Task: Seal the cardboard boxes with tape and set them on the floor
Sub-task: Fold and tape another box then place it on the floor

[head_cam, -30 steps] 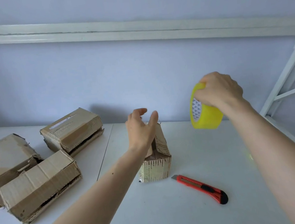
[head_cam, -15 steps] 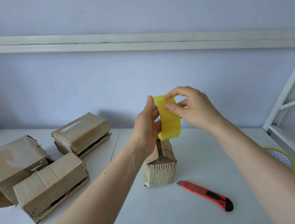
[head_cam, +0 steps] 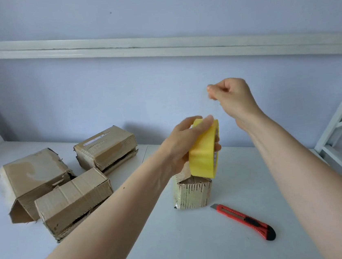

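While no strip yet lay across any flap, the job stood near its start. Nearest, a red utility knife lay on the white table, just right of the small upright box. Directly above that box the left hand gripped the yellow tape roll, fingers curled round its rim. Higher and right of the box, the right hand pinched thumb to fingertips, probably on the clear tape end, though no strip was visible. Well left of the small box, three larger boxes sat clustered with flaps gaping, all awaiting sealing and the floor.
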A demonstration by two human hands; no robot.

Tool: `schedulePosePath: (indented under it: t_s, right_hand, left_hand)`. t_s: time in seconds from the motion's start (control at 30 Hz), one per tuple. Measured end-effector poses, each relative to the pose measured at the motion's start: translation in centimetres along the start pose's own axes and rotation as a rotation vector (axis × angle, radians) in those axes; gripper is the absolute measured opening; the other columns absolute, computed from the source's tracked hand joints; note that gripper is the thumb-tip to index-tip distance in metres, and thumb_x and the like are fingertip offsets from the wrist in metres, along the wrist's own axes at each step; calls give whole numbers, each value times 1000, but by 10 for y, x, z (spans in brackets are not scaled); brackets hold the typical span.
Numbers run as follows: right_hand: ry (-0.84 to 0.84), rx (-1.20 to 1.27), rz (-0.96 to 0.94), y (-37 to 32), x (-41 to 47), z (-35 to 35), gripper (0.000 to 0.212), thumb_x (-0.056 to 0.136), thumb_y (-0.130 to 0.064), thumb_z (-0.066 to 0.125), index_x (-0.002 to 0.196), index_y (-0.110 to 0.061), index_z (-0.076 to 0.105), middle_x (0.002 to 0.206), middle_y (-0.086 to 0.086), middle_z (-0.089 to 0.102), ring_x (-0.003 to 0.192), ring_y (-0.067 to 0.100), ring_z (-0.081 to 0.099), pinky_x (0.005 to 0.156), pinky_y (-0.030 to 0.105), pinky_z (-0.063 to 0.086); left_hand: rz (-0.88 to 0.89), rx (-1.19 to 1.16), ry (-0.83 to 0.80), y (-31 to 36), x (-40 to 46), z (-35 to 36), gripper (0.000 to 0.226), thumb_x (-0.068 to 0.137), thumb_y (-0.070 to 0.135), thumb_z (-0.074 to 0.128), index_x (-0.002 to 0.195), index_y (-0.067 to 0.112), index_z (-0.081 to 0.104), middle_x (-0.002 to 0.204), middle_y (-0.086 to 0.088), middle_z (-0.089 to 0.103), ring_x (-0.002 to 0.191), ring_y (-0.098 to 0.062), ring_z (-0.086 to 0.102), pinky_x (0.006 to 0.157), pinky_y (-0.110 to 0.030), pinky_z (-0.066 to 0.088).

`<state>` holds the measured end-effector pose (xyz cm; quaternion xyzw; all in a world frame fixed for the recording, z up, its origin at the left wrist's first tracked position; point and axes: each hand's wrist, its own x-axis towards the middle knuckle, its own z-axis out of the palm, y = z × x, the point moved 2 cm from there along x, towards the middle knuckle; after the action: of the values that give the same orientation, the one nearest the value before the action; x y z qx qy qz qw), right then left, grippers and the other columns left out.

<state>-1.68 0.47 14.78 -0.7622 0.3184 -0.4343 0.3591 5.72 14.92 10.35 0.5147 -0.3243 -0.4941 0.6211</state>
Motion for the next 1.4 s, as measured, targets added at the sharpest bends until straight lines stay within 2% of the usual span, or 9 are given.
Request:
schedulePosePath:
  t_s: [0.13, 0.27, 0.43, 0.53, 0.6, 0.7, 0.8, 1.0, 1.4]
  right_hand:
    - [-236, -93, 67, 10, 1, 2, 19, 99, -22, 60, 84, -11, 64, 73, -2, 69, 67, 8, 61, 62, 22, 44]
    - [-87, -36, 72, 17, 12, 3, 22, 94, -23, 66, 74, -15, 66, 66, -3, 69, 61, 7, 61, 58, 19, 43]
    - [-267, -181, 157, 51, 3, 25, 23, 93, -25, 67, 74, -13, 66, 65, -3, 68, 64, 12, 58, 62, 26, 44]
    - [-96, -119, 116, 52, 14, 21, 22, 91, -26, 68, 74, -11, 70, 62, -5, 69, 65, 12, 57, 65, 29, 46]
    - [-72, -152, 92, 54, 12, 32, 23, 91, -30, 66, 75, -14, 69, 60, -6, 69, 66, 13, 60, 67, 31, 48]
    - [-266, -259, 156, 79, -3, 60, 30, 98, -29, 57, 83, -5, 67, 67, -2, 72, 69, 13, 70, 75, 34, 53]
    - [-370, -248, 229, 99, -9, 71, 31, 104, -26, 46, 96, 0, 61, 83, 3, 73, 68, 16, 75, 77, 35, 53]
    - [-490, -336, 215, 113, -8, 86, 21, 106, -31, 39, 94, -17, 49, 80, 1, 76, 66, 11, 74, 82, 32, 48]
    - [-514, -515, 189, 126, 10, 112, 29, 104, -32, 40, 88, -11, 53, 71, 1, 73, 69, 22, 73, 79, 37, 56]
  left_hand:
    - [-84, -6, -27, -16, -13, 2, 69, 85, 16, 79, 141, 29, 40, 86, -9, 76, 80, -25, 75, 88, -41, 58]
    - [-189, -21, -46, -25, -21, 2, 44, 90, 28, 73, 122, 6, 52, 79, -13, 73, 73, -26, 73, 87, -44, 58]
    - [-269, -16, -70, -38, -37, 8, 30, 95, 15, 68, 119, 12, 50, 82, -13, 74, 76, -26, 75, 73, -35, 61]
    - [-409, -63, -86, -53, -44, 5, 14, 97, 19, 65, 100, 7, 58, 84, -15, 75, 76, -23, 75, 78, -35, 60]
    - [-411, -79, -66, -56, -44, 3, 19, 97, 22, 65, 106, 7, 57, 84, -16, 76, 76, -24, 75, 80, -37, 60]
    - [-346, -97, -16, -57, -43, 0, 56, 93, 17, 72, 135, 17, 35, 84, -16, 75, 73, -29, 75, 67, -38, 64]
    - [-382, -109, -3, -68, -40, -6, 73, 91, 13, 74, 142, 20, 21, 81, -16, 76, 73, -31, 75, 72, -42, 63]
    - [-442, -108, 6, -85, -33, -14, 37, 92, 16, 72, 122, 3, 55, 85, -20, 74, 71, -26, 75, 58, -32, 61]
    - [-487, -143, 76, -84, -31, -22, 38, 87, 18, 77, 117, 0, 64, 91, -18, 77, 77, -27, 76, 65, -32, 62]
